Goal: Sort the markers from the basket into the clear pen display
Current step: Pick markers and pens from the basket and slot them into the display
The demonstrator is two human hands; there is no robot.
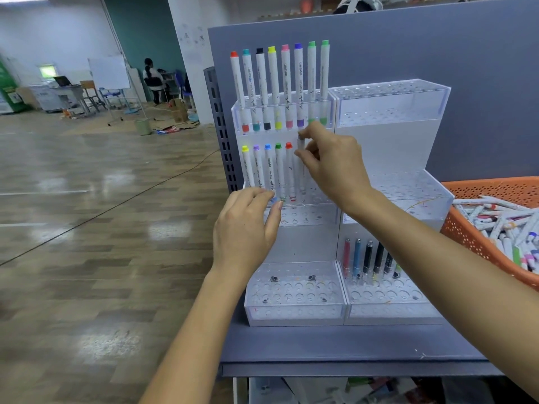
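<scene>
The clear pen display stands on a grey shelf, stepped in tiers. Its top left tier holds several upright white markers with coloured caps. The middle left tier holds several more markers. My right hand pinches a white marker near its top, upright at the right end of that middle row. My left hand rests on the front of the middle tier with its fingers lightly bent, holding nothing. The orange basket at the right is full of loose markers.
Several dark and coloured pens stand in the lower right tier. A grey back panel rises behind the display, with the grey shelf edge in front. To the left lies open wood-pattern floor; a person sits far back.
</scene>
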